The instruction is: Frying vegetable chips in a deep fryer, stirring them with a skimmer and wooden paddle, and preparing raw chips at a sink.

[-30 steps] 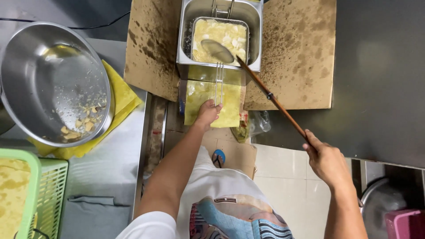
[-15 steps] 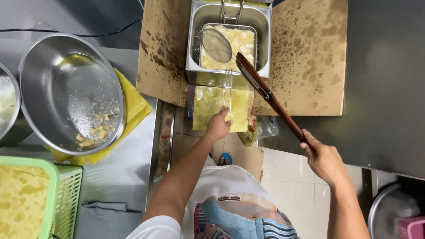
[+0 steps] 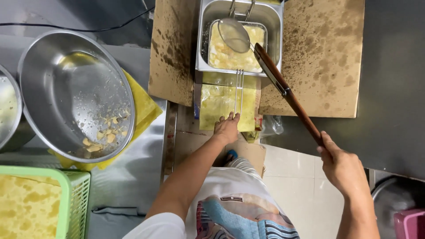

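A steel deep fryer (image 3: 204,40) stands at the top middle, with a wire basket of pale yellow chips (image 3: 230,55) in the oil. My right hand (image 3: 343,166) grips the end of a long wooden-handled skimmer (image 3: 285,90), its round mesh head (image 3: 233,34) held over the basket. My left hand (image 3: 226,128) rests at the near end of the basket's thin wire handle (image 3: 239,90), on a yellow oily cloth (image 3: 217,104) in front of the fryer.
Oil-spattered cardboard (image 3: 327,57) flanks the fryer on both sides. A big steel bowl (image 3: 73,95) with a few chips sits at the left on a yellow cloth. A green plastic basket (image 3: 73,206) stands at the lower left. A dark counter (image 3: 394,88) runs along the right.
The skimmer head has swung from the basket's middle toward its far left part, and my right hand has lowered. My left hand stays at the basket handle.
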